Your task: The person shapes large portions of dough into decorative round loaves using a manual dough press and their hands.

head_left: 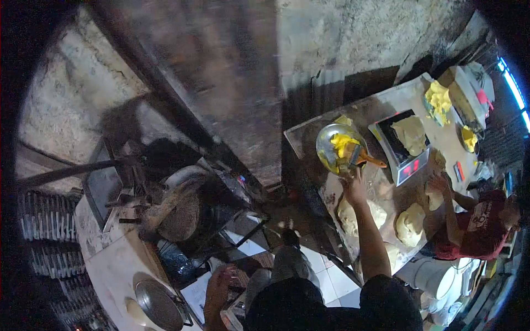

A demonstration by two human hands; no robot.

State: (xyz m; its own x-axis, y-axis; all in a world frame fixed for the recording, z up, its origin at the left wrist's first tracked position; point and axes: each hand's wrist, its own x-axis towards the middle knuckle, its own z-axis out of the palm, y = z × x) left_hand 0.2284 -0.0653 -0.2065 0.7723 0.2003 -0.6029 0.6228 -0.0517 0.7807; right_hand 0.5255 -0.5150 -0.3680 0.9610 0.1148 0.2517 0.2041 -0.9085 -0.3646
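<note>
My right hand (354,186) is closed at the near rim of a round metal bowl (324,148) on the worktable. Soft yellow fat (342,143) fills part of the bowl. A brush (373,160) with an orange-brown handle lies across it, bristles inward and handle over the rim. Pale dough lumps (410,225) sit near my right forearm. Beyond the bowl, a digital scale (414,167) with red digits carries a flattened dough piece (411,135). Low at the left, my left hand (221,280) hangs with loosely bent fingers and nothing visible in it.
Across the worktable (367,110) a person in a red shirt (486,223) handles dough (434,197). More yellow fat (439,100) lies at the far end. On my left are a large machine bowl (185,212) and a metal pan (159,303). A white bucket (439,277) stands at right.
</note>
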